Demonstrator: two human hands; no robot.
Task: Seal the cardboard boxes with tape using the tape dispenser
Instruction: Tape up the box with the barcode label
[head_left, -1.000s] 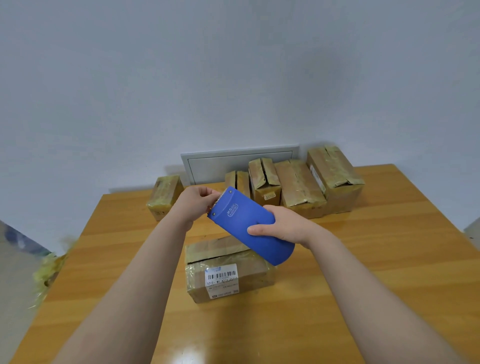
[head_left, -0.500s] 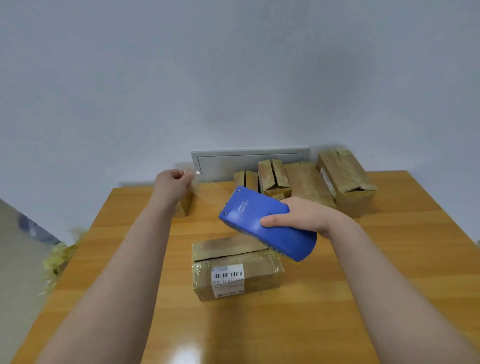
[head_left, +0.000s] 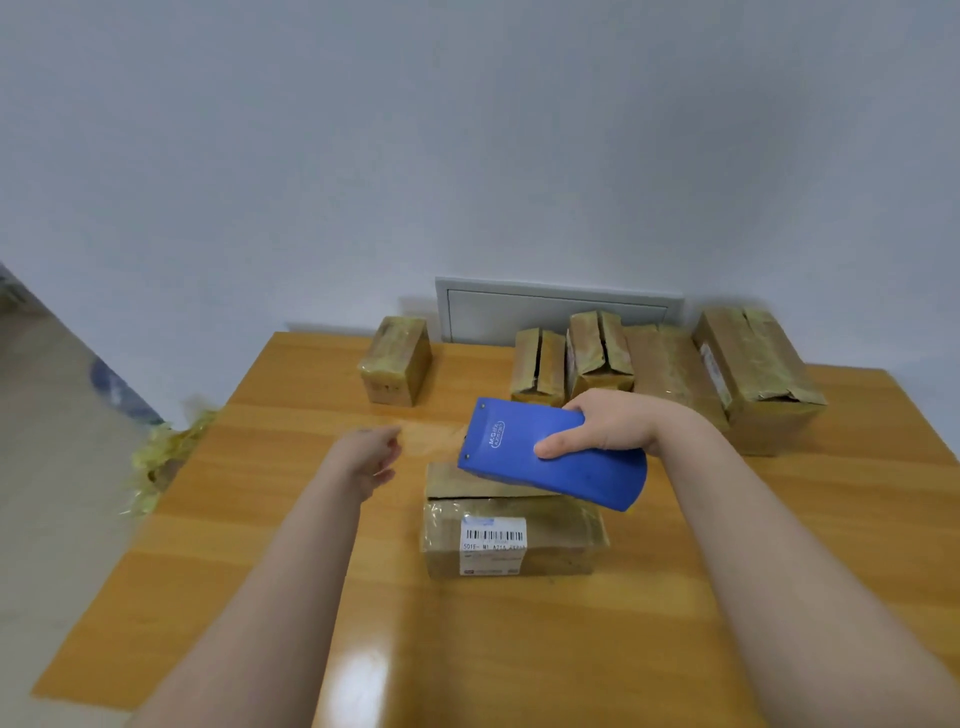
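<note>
Right hand (head_left: 613, 426) grips tape dispenser (head_left: 524, 462) over the box (head_left: 561, 540) far edge; left hand (head_left: 369, 457) grip unclear.

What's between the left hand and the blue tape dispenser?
Head view: a faint glossy streak, likely clear tape, runs between the left hand and tape dispenser, above bare table. Too blurred to confirm.

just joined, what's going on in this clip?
A person is taping boxes on a wooden table. The right hand grips a blue tape dispenser just above the labelled box nearest the camera. The left hand, off to the dispenser's left, looks to pinch the end of a faint clear tape strip stretched from the dispenser. No tape is on that box's top seam yet. More boxes sit along the table's far edge.
</note>
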